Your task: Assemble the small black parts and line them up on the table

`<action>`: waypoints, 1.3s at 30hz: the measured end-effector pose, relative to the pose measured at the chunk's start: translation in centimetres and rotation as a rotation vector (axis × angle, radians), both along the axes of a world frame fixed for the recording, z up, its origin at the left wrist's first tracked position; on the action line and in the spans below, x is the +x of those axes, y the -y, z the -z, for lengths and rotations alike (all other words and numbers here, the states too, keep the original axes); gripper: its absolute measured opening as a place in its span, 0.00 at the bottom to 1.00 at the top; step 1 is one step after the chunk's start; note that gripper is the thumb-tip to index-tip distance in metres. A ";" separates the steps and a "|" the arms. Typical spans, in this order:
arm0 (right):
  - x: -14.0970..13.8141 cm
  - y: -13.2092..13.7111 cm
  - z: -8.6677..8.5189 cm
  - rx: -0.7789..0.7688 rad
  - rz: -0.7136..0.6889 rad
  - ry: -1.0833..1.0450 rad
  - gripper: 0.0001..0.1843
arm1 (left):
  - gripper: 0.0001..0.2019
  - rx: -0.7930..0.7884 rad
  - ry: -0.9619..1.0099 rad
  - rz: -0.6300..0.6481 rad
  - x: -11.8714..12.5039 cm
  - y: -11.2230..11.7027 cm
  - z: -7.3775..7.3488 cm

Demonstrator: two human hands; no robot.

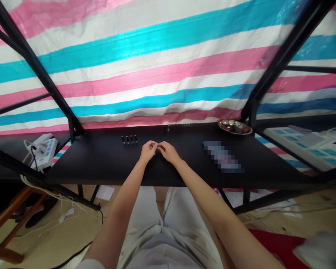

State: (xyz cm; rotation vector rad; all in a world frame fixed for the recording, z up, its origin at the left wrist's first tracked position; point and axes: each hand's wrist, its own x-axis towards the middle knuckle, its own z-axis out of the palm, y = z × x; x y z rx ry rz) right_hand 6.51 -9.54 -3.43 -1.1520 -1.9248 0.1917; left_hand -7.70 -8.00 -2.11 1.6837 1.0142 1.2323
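My left hand and my right hand meet above the middle of the black table. Fingers of both are closed in a pinch, with the tips touching or nearly so. Whatever sits between them is too small and covered to make out. Left of my left hand, several small dark cylinders with pale ends stand in a short row. Beyond my hands, near the back edge, is a single small pale piece. A row of tiny pieces lies to its right.
A shiny round metal dish rests at the back right corner. In front of it lies a blurred-out flat bluish object. Power strips with cables sit at the left. Black frame posts and a striped sheet border the table.
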 end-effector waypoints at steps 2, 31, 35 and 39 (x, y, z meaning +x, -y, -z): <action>0.0 0.0 0.0 -0.012 -0.004 0.037 0.07 | 0.11 -0.010 0.023 0.015 0.0 0.0 -0.1; 6.5 -5.4 -5.8 -0.442 0.518 0.102 0.08 | 0.08 -0.246 0.154 -0.029 -2.5 1.8 -0.8; 6.2 -7.5 -5.9 -0.446 0.530 0.134 0.08 | 0.09 -0.257 0.184 -0.044 -2.8 1.6 -0.8; 5.9 -9.2 -5.4 -0.468 0.508 0.127 0.07 | 0.10 -0.272 0.144 -0.049 -2.8 1.5 -0.8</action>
